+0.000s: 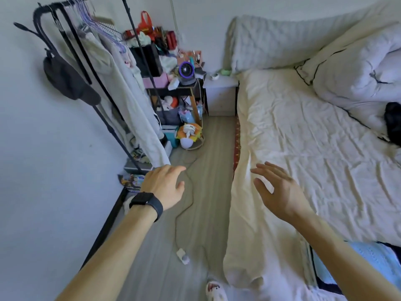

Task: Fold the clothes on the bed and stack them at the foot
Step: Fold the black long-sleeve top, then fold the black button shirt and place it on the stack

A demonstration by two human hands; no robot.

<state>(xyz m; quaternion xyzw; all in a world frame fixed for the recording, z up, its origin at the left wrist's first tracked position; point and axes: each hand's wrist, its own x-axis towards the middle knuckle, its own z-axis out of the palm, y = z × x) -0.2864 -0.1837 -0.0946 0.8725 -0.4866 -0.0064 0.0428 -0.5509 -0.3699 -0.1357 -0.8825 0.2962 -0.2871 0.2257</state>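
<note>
The bed (303, 137) has a wrinkled cream sheet and fills the right side. A black garment (393, 122) lies at the bed's far right edge, partly cut off by the frame. A light blue cloth (377, 263) with a dark edge lies on the bed at the lower right, behind my right forearm. My right hand (275, 190) hovers over the bed's left edge, fingers spread and holding nothing. My left hand (165, 185), with a black watch on the wrist, reaches out over the floor near the clothes rack, fingers relaxed and empty.
A black clothes rack (93, 68) with hanging pale garments stands at the left. A cluttered shelf (175, 88) and toys sit at the far end of the floor. A bunched white duvet (355, 68) lies at the bed's right. A cable and plug (182, 255) lie on the floor.
</note>
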